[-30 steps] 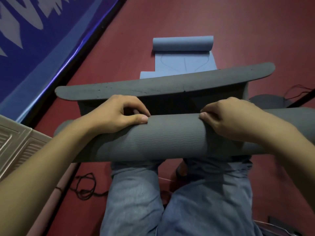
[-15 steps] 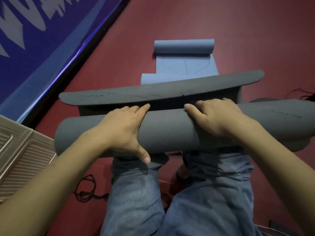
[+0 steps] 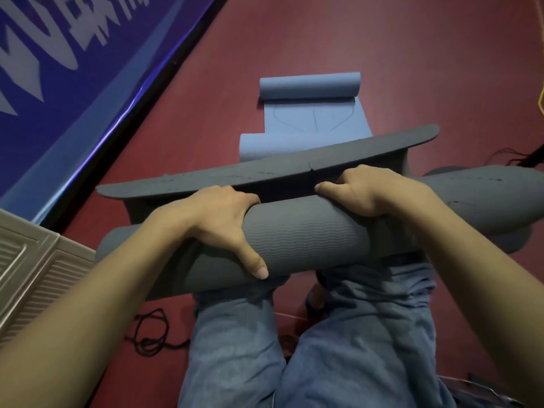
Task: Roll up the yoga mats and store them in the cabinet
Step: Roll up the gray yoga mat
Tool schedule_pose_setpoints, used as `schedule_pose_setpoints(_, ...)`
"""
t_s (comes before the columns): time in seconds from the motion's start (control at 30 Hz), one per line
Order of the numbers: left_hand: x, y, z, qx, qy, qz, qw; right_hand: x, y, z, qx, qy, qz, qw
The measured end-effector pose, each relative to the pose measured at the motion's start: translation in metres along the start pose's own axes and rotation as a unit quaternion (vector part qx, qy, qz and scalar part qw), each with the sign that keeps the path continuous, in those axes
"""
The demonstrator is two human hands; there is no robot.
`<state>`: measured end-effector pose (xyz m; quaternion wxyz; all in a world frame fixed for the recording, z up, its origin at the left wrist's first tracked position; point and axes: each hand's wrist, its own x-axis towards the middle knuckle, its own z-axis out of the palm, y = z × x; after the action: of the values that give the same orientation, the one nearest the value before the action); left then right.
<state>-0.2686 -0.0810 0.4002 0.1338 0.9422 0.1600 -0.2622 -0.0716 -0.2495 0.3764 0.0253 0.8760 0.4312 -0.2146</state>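
Grey mat [image 3: 300, 240] almost rolled, roll lying across your knees above red floor [image 3: 382, 54]. Left hand [image 3: 217, 228] wraps roll, fingers curled over far side, thumb on near face. Right hand [image 3: 362, 192] grips top, fingers curled over. Loose tail [image 3: 265, 172] stands free past roll: tuck it under, keep both hands pulling evenly so ends stay flush. Blue mat [image 3: 312, 119] beyond, curled at both ends, still to roll.

Under my left hand [image 3: 226, 222] I see the grey mat [image 3: 300, 240]: matt foam with a fine wavy ribbed texture. Beyond my right hand [image 3: 365, 192] the blue mat [image 3: 315, 119] looks smooth and matt; my jeans [image 3: 338, 348] are faded denim.
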Motion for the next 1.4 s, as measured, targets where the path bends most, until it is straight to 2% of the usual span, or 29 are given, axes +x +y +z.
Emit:
schedule_pose_setpoints(0.13, -0.013, -0.004, 0.014, -0.080, -0.038, 0.028, 0.996, -0.017, -0.006, 0.000, 0.020, -0.087, 0.001, 0.996)
schedule_pose_setpoints(0.27, -0.020, -0.008, 0.022, -0.210, -0.201, 0.069, 0.954, -0.048, -0.016, 0.008, 0.042, -0.183, -0.045, 0.981)
schedule_pose_setpoints(0.33, -0.023, -0.005, 0.030, -0.232, -0.213, 0.080, 0.946, -0.057, -0.013, 0.012, 0.037, -0.208, -0.043, 0.977)
schedule_pose_setpoints(0.37, -0.023, -0.005, 0.033, -0.239, -0.197, 0.085, 0.947, -0.059, -0.012, 0.012, 0.030, -0.199, -0.028, 0.979)
schedule_pose_setpoints(0.47, -0.020, -0.012, 0.034, -0.268, -0.160, 0.086, 0.946, -0.053, -0.012, 0.014, -0.008, -0.064, -0.004, 0.998)
schedule_pose_setpoints(0.53, -0.017, -0.016, 0.033, -0.279, -0.156, 0.088, 0.944, -0.051, -0.019, 0.014, -0.028, -0.013, -0.003, 1.000)
schedule_pose_setpoints(0.73, -0.013, -0.024, 0.027, -0.284, -0.076, 0.138, 0.946, -0.063, -0.026, 0.023, -0.007, 0.034, -0.023, 0.999)
schedule_pose_setpoints(0.83, -0.011, -0.033, 0.023, -0.290, -0.029, 0.127, 0.948, -0.072, -0.024, 0.029, -0.022, 0.078, -0.023, 0.996)
schedule_pose_setpoints(0.93, -0.005, -0.043, 0.019, -0.303, 0.059, 0.100, 0.946, -0.077, -0.026, 0.034, -0.063, 0.128, -0.020, 0.990)
schedule_pose_setpoints(1.03, -0.001, -0.046, 0.016, -0.302, 0.133, 0.092, 0.940, -0.067, -0.023, 0.037, -0.053, 0.152, -0.002, 0.987)
schedule_pose_setpoints(1.17, 0.005, -0.039, 0.015, -0.229, 0.236, 0.103, 0.939, -0.052, -0.022, 0.046, -0.043, 0.212, 0.002, 0.976)
schedule_pose_setpoints(1.27, 0.002, -0.033, 0.010, -0.197, 0.234, 0.073, 0.949, -0.049, -0.022, 0.049, -0.043, 0.235, 0.002, 0.971)
schedule_pose_setpoints(1.4, -0.012, -0.021, 0.005, -0.134, 0.166, 0.006, 0.977, -0.040, -0.023, 0.042, -0.024, 0.229, 0.004, 0.973)
